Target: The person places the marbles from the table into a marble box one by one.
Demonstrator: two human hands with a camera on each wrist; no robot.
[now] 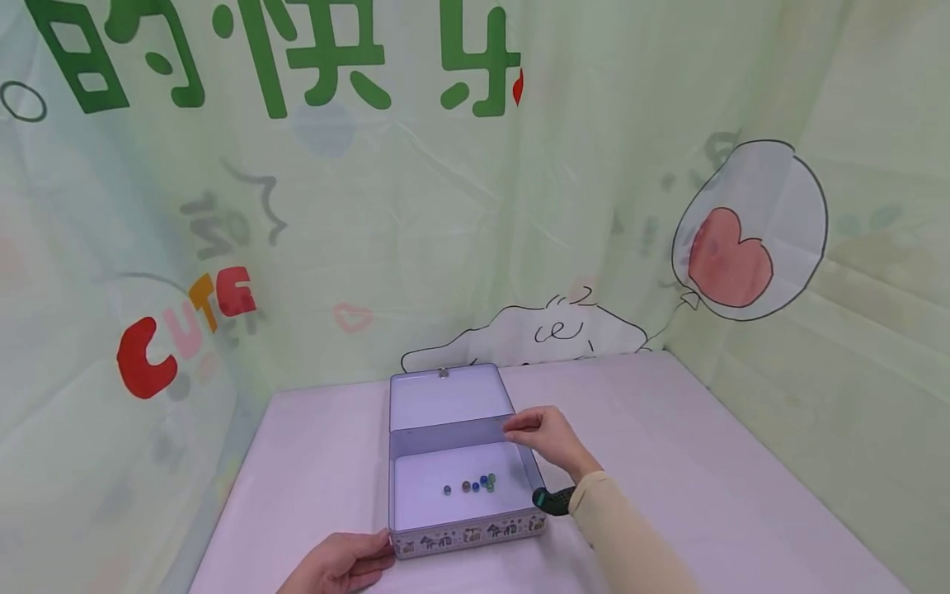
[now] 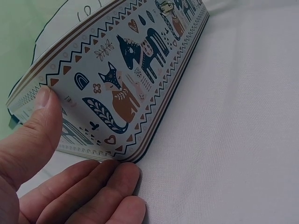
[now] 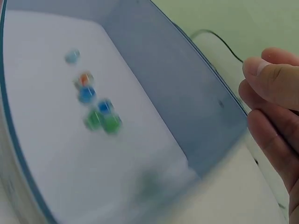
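Note:
A shallow tin box (image 1: 467,530) lies with its hinged lid (image 1: 449,400) folded back. Printed animals decorate its outside. Several glass marbles, including an orange one (image 3: 84,79), a blue one (image 3: 87,94) and a green one (image 3: 112,123), sit loose on the white floor inside. My left hand (image 1: 345,561) holds the near left corner, thumb on the tin's side and fingers at its lower edge. Above the right wall is my right hand (image 1: 545,433), thumb and fingertips drawn together. I cannot tell whether something small is hidden between them.
A pale cloth-covered table (image 1: 668,462) extends on both sides of the tin. Printed curtains (image 1: 445,223) stand behind and beside it. On the right wrist is a black band (image 1: 552,501), close beside the tin's right wall.

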